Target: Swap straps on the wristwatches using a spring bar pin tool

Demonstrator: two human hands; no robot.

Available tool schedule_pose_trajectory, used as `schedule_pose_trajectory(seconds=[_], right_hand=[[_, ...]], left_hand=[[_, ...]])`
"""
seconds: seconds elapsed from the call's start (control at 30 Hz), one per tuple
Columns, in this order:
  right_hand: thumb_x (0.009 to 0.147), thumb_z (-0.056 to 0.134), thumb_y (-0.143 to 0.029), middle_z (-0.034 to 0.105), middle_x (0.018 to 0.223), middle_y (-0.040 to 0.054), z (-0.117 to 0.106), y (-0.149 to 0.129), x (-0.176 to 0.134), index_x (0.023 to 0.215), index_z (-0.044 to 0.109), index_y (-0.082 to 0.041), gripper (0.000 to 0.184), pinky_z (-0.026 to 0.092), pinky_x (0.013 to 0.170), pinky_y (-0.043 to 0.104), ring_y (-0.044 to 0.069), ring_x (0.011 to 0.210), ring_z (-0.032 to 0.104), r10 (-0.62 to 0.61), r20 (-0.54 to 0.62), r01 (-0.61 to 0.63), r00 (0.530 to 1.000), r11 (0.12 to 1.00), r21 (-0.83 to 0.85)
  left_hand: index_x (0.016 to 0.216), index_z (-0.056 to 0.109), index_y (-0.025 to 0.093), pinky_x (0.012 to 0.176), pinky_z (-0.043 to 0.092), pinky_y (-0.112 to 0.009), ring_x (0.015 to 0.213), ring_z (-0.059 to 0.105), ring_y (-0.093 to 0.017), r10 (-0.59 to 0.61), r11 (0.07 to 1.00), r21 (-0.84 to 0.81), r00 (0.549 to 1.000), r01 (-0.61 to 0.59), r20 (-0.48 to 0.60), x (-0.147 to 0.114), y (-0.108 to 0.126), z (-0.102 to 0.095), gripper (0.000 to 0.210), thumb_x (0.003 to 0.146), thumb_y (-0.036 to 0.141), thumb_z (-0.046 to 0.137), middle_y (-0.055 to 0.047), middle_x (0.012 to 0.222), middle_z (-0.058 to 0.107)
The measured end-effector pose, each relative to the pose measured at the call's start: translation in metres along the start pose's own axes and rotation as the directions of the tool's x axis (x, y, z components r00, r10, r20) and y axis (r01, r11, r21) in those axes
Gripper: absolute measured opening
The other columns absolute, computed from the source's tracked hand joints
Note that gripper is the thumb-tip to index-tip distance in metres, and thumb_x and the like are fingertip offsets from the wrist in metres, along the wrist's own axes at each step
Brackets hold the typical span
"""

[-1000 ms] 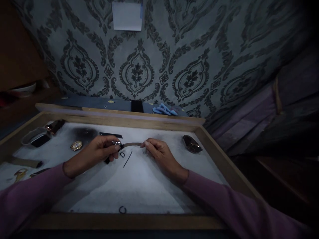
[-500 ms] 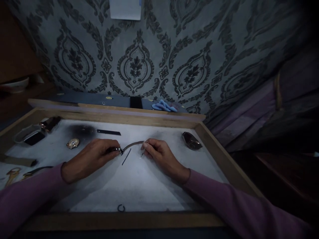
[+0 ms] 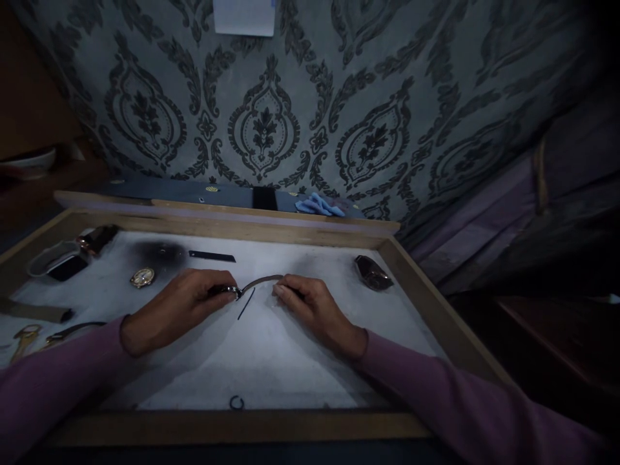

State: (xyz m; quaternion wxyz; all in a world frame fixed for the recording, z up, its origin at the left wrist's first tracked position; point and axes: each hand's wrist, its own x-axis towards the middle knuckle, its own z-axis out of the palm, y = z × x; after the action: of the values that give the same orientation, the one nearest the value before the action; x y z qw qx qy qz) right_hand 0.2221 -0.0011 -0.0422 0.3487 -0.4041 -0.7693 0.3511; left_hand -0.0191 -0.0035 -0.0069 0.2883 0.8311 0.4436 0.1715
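Note:
A wristwatch with a curved strap (image 3: 261, 281) is stretched between my two hands above the white surface. My left hand (image 3: 186, 303) pinches the watch at its case end; the fingers cover most of the case. My right hand (image 3: 314, 307) is closed on the far end of the strap, thumb and fingertips pressed together. Below the strap lies a thin dark stick (image 3: 246, 304). A small dark ring (image 3: 237, 403) rests near the front edge. To the left of my left hand is a loose gold-rimmed watch face (image 3: 142, 278).
A wooden frame (image 3: 271, 426) edges the white surface (image 3: 252, 361). On it lie a black blade (image 3: 212, 256), a dark watch (image 3: 372, 273) at right, and a smartwatch (image 3: 68, 267) and a brown-strapped watch (image 3: 98, 240) at left. A blue cloth (image 3: 320, 205) sits beyond the back edge.
My right hand's fingers have shifted and closed further around the strap end. A thin shiny thing visible under that hand earlier is now hidden. My left hand has barely moved.

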Motion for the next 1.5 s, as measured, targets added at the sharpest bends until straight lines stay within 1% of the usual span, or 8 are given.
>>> schedule_pose_trajectory(seconds=[0.23,0.37,0.53,0.63,0.77,1.03,1.23,1.5], right_hand=[[0.094,0.049,-0.032,0.047,0.059,-0.0036,0.001,0.0,0.0,0.066,0.054,-0.017,0.032,0.036,0.053,0.022,0.01,0.055,0.043,0.104,0.033,-0.107,0.994,0.986,0.125],[0.096,0.047,-0.035,0.05,0.062,-0.0022,-0.003,-0.006,0.001,0.069,0.055,-0.017,0.033,0.038,0.054,0.022,0.01,0.057,0.045,0.124,0.024,-0.126,0.992,0.98,0.156],[0.099,0.044,-0.031,0.057,0.081,0.0042,-0.008,-0.025,0.004,0.075,0.056,-0.018,0.03,0.045,0.071,0.027,0.015,0.077,0.055,-0.092,-0.021,0.092,0.996,0.996,0.02],[0.1,0.041,-0.034,0.06,0.092,0.0082,-0.006,-0.036,0.003,0.072,0.054,-0.018,0.035,0.047,0.078,0.03,0.019,0.092,0.058,-0.185,0.045,0.185,0.982,0.983,0.004],[0.101,0.039,-0.039,0.063,0.08,0.0054,-0.002,-0.042,0.002,0.078,0.058,-0.017,0.037,0.048,0.068,0.028,0.015,0.073,0.06,-0.108,0.212,0.099,0.971,0.994,0.054],[0.101,0.039,-0.034,0.061,0.069,0.0027,-0.002,-0.041,0.001,0.074,0.057,-0.017,0.037,0.045,0.064,0.027,0.014,0.064,0.058,-0.157,0.143,0.167,0.977,0.984,-0.057],[0.101,0.04,-0.031,0.063,0.067,0.0017,0.001,-0.039,-0.001,0.076,0.056,-0.017,0.033,0.048,0.056,0.023,0.011,0.057,0.06,-0.127,0.205,0.116,0.97,0.991,0.067],[0.098,0.043,-0.044,0.061,0.054,0.0003,-0.004,-0.044,0.0,0.073,0.051,-0.019,0.036,0.048,0.051,0.022,0.013,0.05,0.061,0.028,0.182,-0.054,0.983,0.988,0.142]], left_hand=[[0.085,0.066,0.017,0.054,0.032,-0.021,0.059,0.045,-0.01,-0.021,0.997,-0.076,1.0,0.021,-0.002,-0.002,0.001,-0.002,0.025,0.093,0.034,0.049,0.003,0.066,0.054],[0.082,0.062,0.017,0.056,0.036,-0.021,0.06,0.048,-0.01,-0.072,0.95,-0.3,0.996,0.086,0.06,0.0,-0.001,0.002,0.025,0.091,0.037,0.052,0.003,0.065,0.054],[0.08,0.061,0.015,0.057,0.043,-0.022,0.057,0.054,-0.01,-0.088,0.832,-0.537,0.989,0.139,0.12,0.004,0.001,0.01,0.023,0.087,0.036,0.057,0.001,0.065,0.059],[0.079,0.063,0.014,0.058,0.044,-0.022,0.059,0.055,-0.01,-0.052,0.801,-0.589,0.992,0.108,0.111,0.005,0.008,0.014,0.022,0.086,0.034,0.058,0.0,0.067,0.06],[0.085,0.065,0.013,0.052,0.039,-0.019,0.059,0.056,-0.01,-0.02,0.759,-0.645,0.994,0.086,0.109,0.004,0.017,0.014,0.023,0.088,0.035,0.058,-0.001,0.068,0.062],[0.091,0.063,0.014,0.044,0.033,-0.017,0.062,0.059,-0.011,-0.09,0.543,-0.794,0.959,0.273,0.268,0.004,0.019,0.013,0.031,0.085,0.045,0.063,-0.003,0.073,0.064],[0.08,0.058,0.015,0.041,0.028,-0.018,0.053,0.054,-0.008,-0.092,0.469,-0.83,0.952,0.301,0.294,0.007,0.014,0.022,0.032,0.081,0.044,0.069,-0.002,0.069,0.065],[0.083,0.055,0.015,0.043,0.027,-0.019,0.057,0.056,-0.01,-0.096,0.524,-0.814,0.968,0.249,0.234,0.009,0.01,0.018,0.033,0.082,0.046,0.067,-0.003,0.073,0.066]])
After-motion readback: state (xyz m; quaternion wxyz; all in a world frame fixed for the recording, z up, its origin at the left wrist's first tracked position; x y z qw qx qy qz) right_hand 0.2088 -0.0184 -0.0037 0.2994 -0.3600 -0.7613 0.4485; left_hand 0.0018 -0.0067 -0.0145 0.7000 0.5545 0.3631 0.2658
